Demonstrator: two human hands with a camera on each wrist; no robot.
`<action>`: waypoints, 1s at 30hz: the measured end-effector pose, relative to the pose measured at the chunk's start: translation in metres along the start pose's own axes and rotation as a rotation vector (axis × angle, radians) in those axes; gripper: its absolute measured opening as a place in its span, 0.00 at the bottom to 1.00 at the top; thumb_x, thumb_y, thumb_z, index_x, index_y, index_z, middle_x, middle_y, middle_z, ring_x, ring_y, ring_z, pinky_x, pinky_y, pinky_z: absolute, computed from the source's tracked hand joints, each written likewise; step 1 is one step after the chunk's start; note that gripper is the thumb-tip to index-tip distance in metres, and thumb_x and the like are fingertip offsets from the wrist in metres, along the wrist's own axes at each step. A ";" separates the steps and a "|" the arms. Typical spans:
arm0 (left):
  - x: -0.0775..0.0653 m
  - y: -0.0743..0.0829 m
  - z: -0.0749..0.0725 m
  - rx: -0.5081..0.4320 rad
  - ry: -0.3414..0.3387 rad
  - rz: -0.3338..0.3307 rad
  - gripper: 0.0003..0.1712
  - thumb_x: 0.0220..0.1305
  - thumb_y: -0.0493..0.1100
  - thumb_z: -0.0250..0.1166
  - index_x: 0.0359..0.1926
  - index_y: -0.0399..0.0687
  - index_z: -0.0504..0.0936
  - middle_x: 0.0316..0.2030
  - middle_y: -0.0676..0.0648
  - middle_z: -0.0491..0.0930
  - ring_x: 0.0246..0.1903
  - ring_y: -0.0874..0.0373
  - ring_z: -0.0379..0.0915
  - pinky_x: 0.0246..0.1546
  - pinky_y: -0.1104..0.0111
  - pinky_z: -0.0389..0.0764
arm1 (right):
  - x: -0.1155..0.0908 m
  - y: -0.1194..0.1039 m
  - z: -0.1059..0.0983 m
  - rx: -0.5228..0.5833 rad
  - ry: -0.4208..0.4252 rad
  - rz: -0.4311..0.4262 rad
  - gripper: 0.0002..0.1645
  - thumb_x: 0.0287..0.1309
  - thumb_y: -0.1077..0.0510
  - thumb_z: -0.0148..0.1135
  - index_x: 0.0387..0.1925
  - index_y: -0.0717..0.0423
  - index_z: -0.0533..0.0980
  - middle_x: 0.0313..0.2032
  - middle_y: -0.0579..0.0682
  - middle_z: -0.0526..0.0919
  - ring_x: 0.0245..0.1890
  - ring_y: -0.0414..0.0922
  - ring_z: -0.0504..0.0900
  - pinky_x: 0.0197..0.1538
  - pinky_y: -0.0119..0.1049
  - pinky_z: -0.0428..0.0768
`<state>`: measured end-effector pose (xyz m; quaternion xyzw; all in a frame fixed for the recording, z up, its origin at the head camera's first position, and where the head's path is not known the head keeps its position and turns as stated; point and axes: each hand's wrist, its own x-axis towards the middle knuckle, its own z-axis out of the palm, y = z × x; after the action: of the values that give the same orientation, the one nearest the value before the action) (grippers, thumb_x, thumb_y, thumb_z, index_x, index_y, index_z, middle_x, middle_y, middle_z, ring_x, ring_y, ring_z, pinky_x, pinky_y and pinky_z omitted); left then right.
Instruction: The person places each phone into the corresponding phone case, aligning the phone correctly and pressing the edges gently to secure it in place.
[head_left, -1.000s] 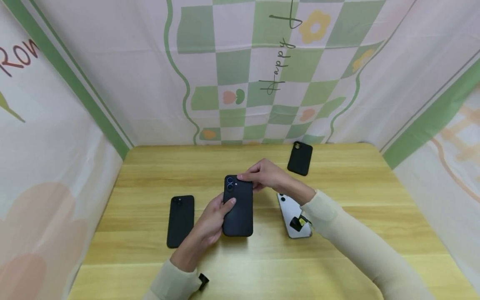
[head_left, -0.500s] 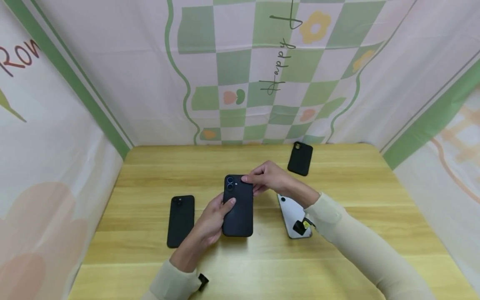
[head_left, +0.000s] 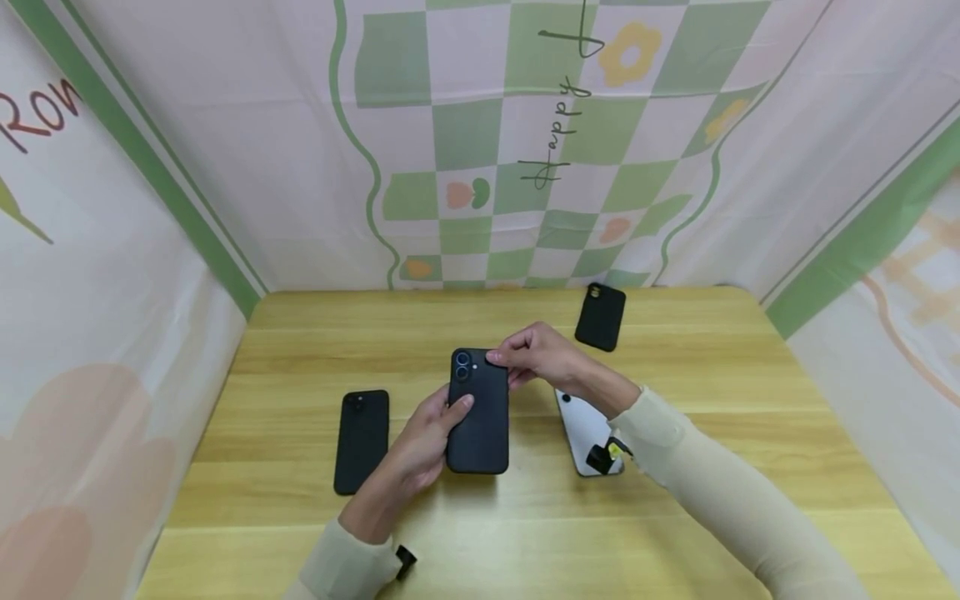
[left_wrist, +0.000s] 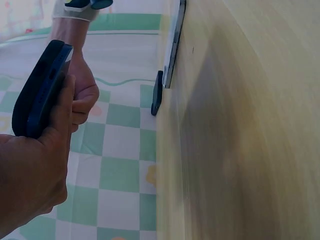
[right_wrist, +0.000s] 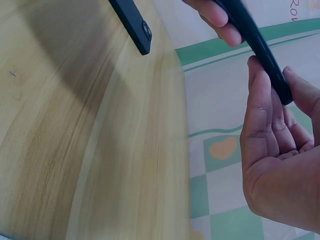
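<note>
A dark phone in a black case (head_left: pixel 480 433) is held up over the table, its camera side facing the head view. My left hand (head_left: pixel 423 437) grips it along the left side, thumb lying across the back. At the upper right corner my right hand (head_left: pixel 536 354) pinches the cased phone, thumb on the back and fingers behind. In the left wrist view, a dark blue phone edge (left_wrist: pixel 47 92) shows within the black case. The right wrist view has the phone's corner (right_wrist: pixel 280 87) between my right thumb and fingers. The screen side is hidden from the head view.
On the wooden table (head_left: pixel 480 542), a black phone (head_left: pixel 362 446) lies to the left. A white phone (head_left: pixel 581 425) lies to the right, partly under my right wrist. Near the back edge lies a black phone case (head_left: pixel 602 318) with a camera cutout. Patterned curtains (head_left: pixel 480 142) enclose the table.
My right thumb has slid right along the phone's top edge toward the corner, and the right forearm has shifted slightly right. The cased phone has moved barely to the right in my left hand.
</note>
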<state>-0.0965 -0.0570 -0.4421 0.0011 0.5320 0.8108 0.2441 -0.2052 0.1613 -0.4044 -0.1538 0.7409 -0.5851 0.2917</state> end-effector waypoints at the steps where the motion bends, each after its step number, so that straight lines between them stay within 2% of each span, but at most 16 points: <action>1: 0.000 0.001 0.000 0.006 -0.004 -0.001 0.27 0.87 0.43 0.48 0.79 0.39 0.60 0.68 0.35 0.75 0.65 0.48 0.76 0.63 0.56 0.82 | 0.000 -0.001 0.000 -0.004 0.000 -0.002 0.13 0.74 0.58 0.66 0.35 0.62 0.88 0.27 0.49 0.86 0.23 0.41 0.84 0.35 0.36 0.89; 6: -0.001 0.004 -0.004 0.075 -0.027 -0.001 0.28 0.87 0.45 0.48 0.79 0.40 0.60 0.67 0.36 0.77 0.64 0.48 0.77 0.63 0.55 0.81 | -0.003 -0.005 -0.001 -0.037 -0.001 -0.016 0.13 0.74 0.58 0.66 0.34 0.62 0.88 0.28 0.50 0.86 0.24 0.42 0.85 0.38 0.42 0.90; 11: -0.002 0.008 -0.007 0.212 0.003 0.001 0.25 0.85 0.44 0.52 0.74 0.37 0.70 0.61 0.38 0.83 0.60 0.50 0.81 0.61 0.58 0.82 | -0.006 -0.012 -0.001 -0.093 0.008 -0.028 0.14 0.73 0.57 0.67 0.35 0.64 0.88 0.29 0.51 0.87 0.24 0.43 0.86 0.39 0.45 0.91; 15: -0.002 0.010 -0.009 0.304 0.095 0.032 0.19 0.81 0.42 0.61 0.64 0.36 0.80 0.52 0.41 0.88 0.50 0.55 0.84 0.54 0.60 0.86 | -0.008 -0.015 -0.001 -0.145 0.008 -0.035 0.14 0.72 0.57 0.68 0.33 0.64 0.87 0.27 0.50 0.86 0.25 0.44 0.85 0.38 0.44 0.91; 19: -0.002 0.010 -0.009 0.370 0.198 0.058 0.15 0.76 0.42 0.67 0.56 0.36 0.85 0.43 0.44 0.90 0.41 0.59 0.81 0.47 0.60 0.86 | -0.008 -0.015 -0.001 -0.178 0.016 -0.035 0.14 0.72 0.56 0.69 0.32 0.62 0.87 0.27 0.48 0.85 0.26 0.44 0.85 0.39 0.45 0.91; 23: -0.004 0.011 -0.008 0.379 0.233 0.082 0.12 0.75 0.40 0.68 0.53 0.36 0.87 0.39 0.45 0.90 0.40 0.59 0.82 0.48 0.58 0.88 | -0.009 -0.015 0.004 -0.172 0.037 -0.024 0.14 0.71 0.54 0.70 0.32 0.60 0.87 0.28 0.49 0.88 0.28 0.48 0.88 0.42 0.51 0.91; 27: -0.007 0.012 -0.008 0.339 0.270 0.110 0.10 0.74 0.38 0.68 0.50 0.35 0.87 0.36 0.45 0.90 0.37 0.59 0.83 0.45 0.59 0.89 | -0.013 -0.015 0.009 -0.152 0.060 -0.015 0.16 0.71 0.53 0.70 0.31 0.60 0.86 0.28 0.52 0.88 0.32 0.57 0.90 0.41 0.48 0.91; 30: -0.008 0.011 -0.008 0.289 0.295 0.122 0.09 0.73 0.36 0.69 0.49 0.34 0.87 0.38 0.44 0.91 0.35 0.60 0.84 0.41 0.64 0.87 | -0.018 -0.012 0.013 -0.146 0.062 -0.005 0.15 0.71 0.53 0.70 0.32 0.60 0.86 0.28 0.53 0.88 0.34 0.59 0.90 0.41 0.47 0.91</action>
<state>-0.0960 -0.0705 -0.4342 -0.0504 0.6715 0.7308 0.1113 -0.1848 0.1580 -0.3908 -0.1581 0.7899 -0.5348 0.2551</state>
